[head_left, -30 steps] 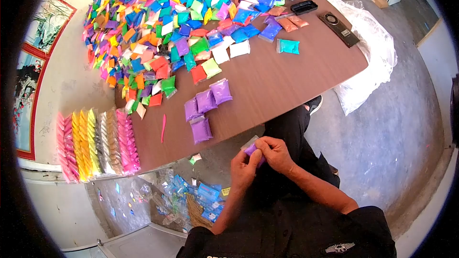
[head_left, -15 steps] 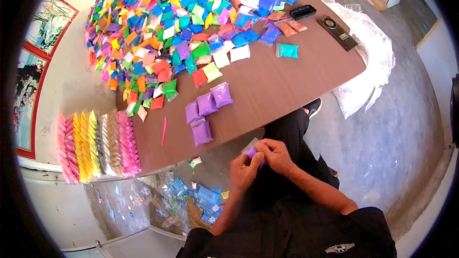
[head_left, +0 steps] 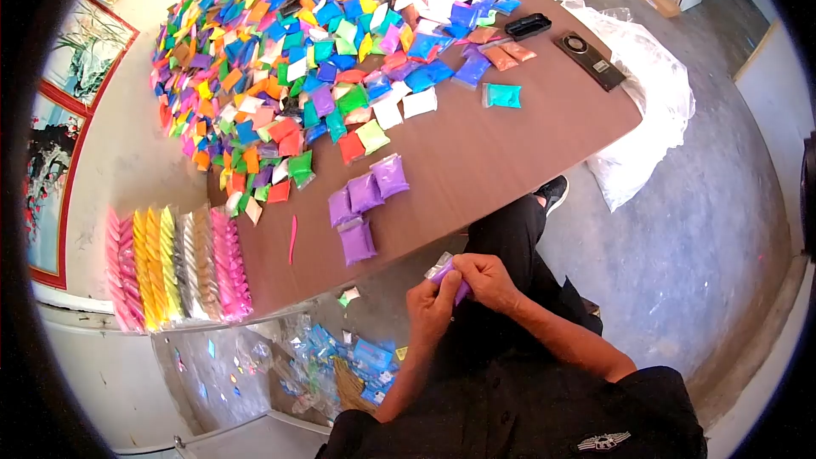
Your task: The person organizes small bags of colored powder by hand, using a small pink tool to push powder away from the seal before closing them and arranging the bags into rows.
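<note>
Both of my hands meet over my lap, just off the table's near edge, around one small purple packet (head_left: 441,269) with a clear plastic end. My left hand (head_left: 432,304) grips it from the left, thumb pressed along it. My right hand (head_left: 488,279) pinches it from the right with curled fingers, which hide much of the packet. On the brown table (head_left: 476,161) ahead, several similar purple packets (head_left: 365,192) lie in a tight group. A thin pink plastic tool (head_left: 293,240) lies left of them.
A large heap of multicoloured packets (head_left: 280,59) covers the far left tabletop. Long bags of twisted coloured material (head_left: 174,268) line the left edge. A teal packet (head_left: 502,95), a black tray (head_left: 528,26) and a dark box (head_left: 590,59) lie right. Plastic litter (head_left: 357,361) and a white sack (head_left: 646,102) are below.
My fingers have shifted slightly on the purple packet, and its clear end now points up and shows more. The view has tilted a little; the things on the table have not moved.
</note>
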`<state>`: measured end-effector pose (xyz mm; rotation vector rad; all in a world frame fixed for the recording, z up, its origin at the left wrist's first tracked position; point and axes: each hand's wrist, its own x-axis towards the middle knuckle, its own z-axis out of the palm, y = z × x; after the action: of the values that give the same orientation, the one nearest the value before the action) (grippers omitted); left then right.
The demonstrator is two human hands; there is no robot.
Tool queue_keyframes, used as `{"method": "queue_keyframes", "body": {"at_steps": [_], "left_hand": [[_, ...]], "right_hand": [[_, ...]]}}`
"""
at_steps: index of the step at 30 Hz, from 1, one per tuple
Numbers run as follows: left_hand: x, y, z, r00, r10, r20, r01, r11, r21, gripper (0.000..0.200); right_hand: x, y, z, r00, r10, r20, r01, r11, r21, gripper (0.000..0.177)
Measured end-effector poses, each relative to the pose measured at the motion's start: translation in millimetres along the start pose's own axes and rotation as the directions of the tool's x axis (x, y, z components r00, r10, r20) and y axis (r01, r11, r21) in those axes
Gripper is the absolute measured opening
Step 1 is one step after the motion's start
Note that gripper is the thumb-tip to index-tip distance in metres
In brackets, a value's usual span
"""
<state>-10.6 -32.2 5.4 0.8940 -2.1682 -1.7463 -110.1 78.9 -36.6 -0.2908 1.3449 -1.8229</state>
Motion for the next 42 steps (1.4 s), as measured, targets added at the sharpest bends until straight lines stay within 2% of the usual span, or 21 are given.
{"method": "queue_keyframes", "body": {"at_steps": [2,6,7,9,12,14,16,18,20,21,24,27,30,33,35,36,38,42], "left_hand": [[2.6,-9.8,2.2,0.999,-0.047,0.021,0.049,0.994,-0.094,0.032],[-1.8,13.4,0.7,0.987,-0.143,0.070,0.147,0.988,-0.053,0.029],[-2.4,13.9,1.9,0.985,-0.142,0.098,0.153,0.982,-0.108,0.026],[-3.8,11.7,3.4,0.984,-0.136,0.115,0.154,0.974,-0.167,0.023],[-3.9,-0.9,1.5,0.991,-0.080,0.104,0.101,0.970,-0.222,0.024],[-3.3,-6.3,-4.1,0.984,-0.034,0.177,0.058,0.990,-0.132,0.026],[-5.3,1.3,-4.4,0.982,-0.052,0.181,0.068,0.995,-0.080,0.026],[-5.6,6.0,-2.2,0.980,-0.074,0.185,0.080,0.996,-0.026,0.027],[-5.3,7.3,5.6,0.990,-0.046,0.135,0.061,0.991,-0.115,0.031],[-5.9,9.3,6.7,0.991,-0.047,0.128,0.062,0.991,-0.121,0.031],[-8.5,8.1,5.6,0.988,-0.026,0.149,0.042,0.994,-0.103,0.031],[-9.1,-3.7,0.9,0.974,-0.095,0.206,0.130,0.978,-0.164,0.026],[-7.1,-5.3,-3.9,0.986,-0.034,0.165,0.058,0.988,-0.144,0.025],[-5.3,-4.2,-10.3,0.982,0.006,0.190,0.005,0.998,-0.061,0.025],[-4.9,5.2,-12.0,0.981,0.004,0.193,-0.007,1.000,0.013,0.029],[-3.9,4.9,-10.8,0.981,0.001,0.193,-0.003,1.000,0.011,0.029],[-3.5,3.5,-5.7,0.969,-0.080,0.233,0.117,0.982,-0.149,0.029],[-2.6,-6.3,-3.5,0.967,-0.072,0.243,0.108,0.985,-0.137,0.025]], "right_hand": [[-3.0,-5.0,4.0,0.998,-0.052,-0.036,0.051,0.999,-0.016,0.028],[-3.5,0.0,11.3,0.964,-0.223,-0.143,0.219,0.975,-0.041,0.024],[-4.9,-2.1,11.9,0.966,-0.224,-0.131,0.221,0.974,-0.041,0.024],[-10.4,-9.2,10.0,0.983,-0.140,-0.122,0.141,0.990,-0.001,0.027],[-10.4,-7.3,5.0,0.994,-0.102,-0.048,0.103,0.995,0.017,0.029],[-9.7,-6.5,2.5,0.993,-0.109,-0.031,0.109,0.994,-0.007,0.030],[-11.4,-11.6,1.3,0.994,-0.113,-0.010,0.113,0.993,-0.030,0.031],[-16.1,-19.3,-0.1,0.998,0.047,-0.043,-0.046,0.999,0.026,0.029],[-14.5,-10.6,1.6,0.997,0.003,-0.073,0.001,0.998,0.059,0.027],[-13.7,-8.2,2.8,0.993,-0.042,-0.112,0.052,0.994,0.094,0.025],[-11.7,-6.1,5.8,0.987,-0.039,-0.153,0.056,0.993,0.105,0.024],[-8.1,-3.3,9.5,0.987,-0.086,-0.137,0.094,0.994,0.050,0.026],[-5.6,-6.2,4.9,0.995,-0.085,-0.061,0.080,0.994,-0.069,0.028],[-5.8,-11.9,3.9,1.000,0.020,-0.019,-0.022,0.997,-0.073,0.028],[-6.6,-12.1,4.6,0.999,0.034,-0.041,-0.035,0.999,-0.032,0.027],[-6.9,-12.2,5.2,0.997,0.045,-0.061,-0.044,0.999,0.010,0.027],[-7.4,-14.1,8.2,0.996,0.024,-0.082,-0.021,0.999,0.037,0.026],[-7.4,-11.7,9.4,0.994,-0.031,-0.100,0.036,0.998,0.045,0.024]]}}
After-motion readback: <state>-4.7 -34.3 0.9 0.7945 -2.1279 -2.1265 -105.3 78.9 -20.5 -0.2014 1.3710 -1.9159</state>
